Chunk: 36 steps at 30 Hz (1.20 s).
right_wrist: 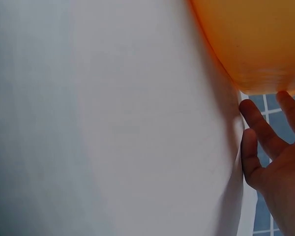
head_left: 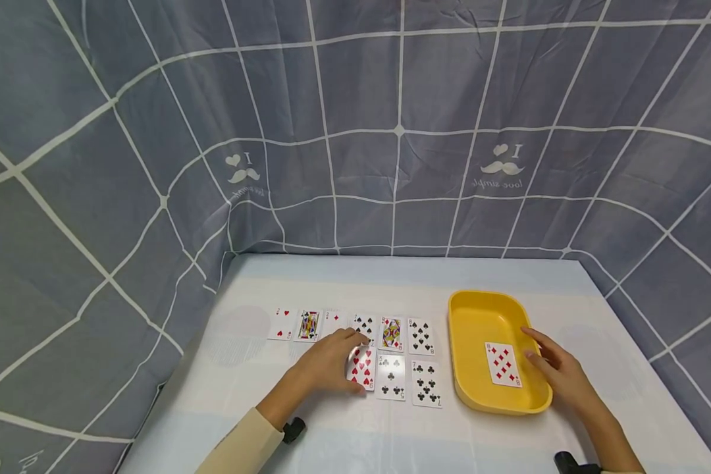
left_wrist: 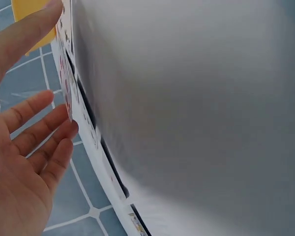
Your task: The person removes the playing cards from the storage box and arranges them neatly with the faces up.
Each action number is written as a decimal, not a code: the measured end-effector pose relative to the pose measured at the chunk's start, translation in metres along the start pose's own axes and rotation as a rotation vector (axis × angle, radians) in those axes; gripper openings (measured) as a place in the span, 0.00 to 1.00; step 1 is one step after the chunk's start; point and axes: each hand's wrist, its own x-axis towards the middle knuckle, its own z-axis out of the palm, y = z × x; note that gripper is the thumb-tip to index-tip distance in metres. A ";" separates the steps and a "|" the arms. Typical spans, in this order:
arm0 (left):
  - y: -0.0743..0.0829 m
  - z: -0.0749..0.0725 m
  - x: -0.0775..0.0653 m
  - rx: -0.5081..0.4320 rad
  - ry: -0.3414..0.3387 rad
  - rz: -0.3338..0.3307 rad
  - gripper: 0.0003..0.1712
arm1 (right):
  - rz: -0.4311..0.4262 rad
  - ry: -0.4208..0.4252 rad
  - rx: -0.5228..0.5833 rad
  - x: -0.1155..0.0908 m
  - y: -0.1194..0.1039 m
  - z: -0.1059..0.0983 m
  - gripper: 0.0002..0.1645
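A nine of hearts (head_left: 363, 370) is between the thumb and fingers of my left hand (head_left: 328, 362). The left wrist view shows this card (left_wrist: 65, 83) edge-on, one end tilted off the table against the fingertips. Beside it lie a five of clubs (head_left: 391, 377) and a seven of clubs (head_left: 426, 384). My right hand (head_left: 559, 368) rests on the right rim of a yellow tray (head_left: 459, 355), thumb and a finger over the edge, other fingers loosely spread outside. Inside lies an eight of diamonds (head_left: 503, 365).
Behind runs a row of face-up cards: a red ace or two of hearts (head_left: 282, 324), a black face card (head_left: 309, 325), a diamond card (head_left: 334, 321), a seven of spades (head_left: 364, 324), a red face card (head_left: 392, 334) and an eight of spades (head_left: 421, 337). A grid-patterned curtain (head_left: 355, 164) surrounds the table (head_left: 355, 276).
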 end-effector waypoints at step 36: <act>0.044 -0.012 0.040 -0.015 0.093 0.086 0.42 | 0.042 -0.006 -0.018 0.002 -0.002 0.000 0.32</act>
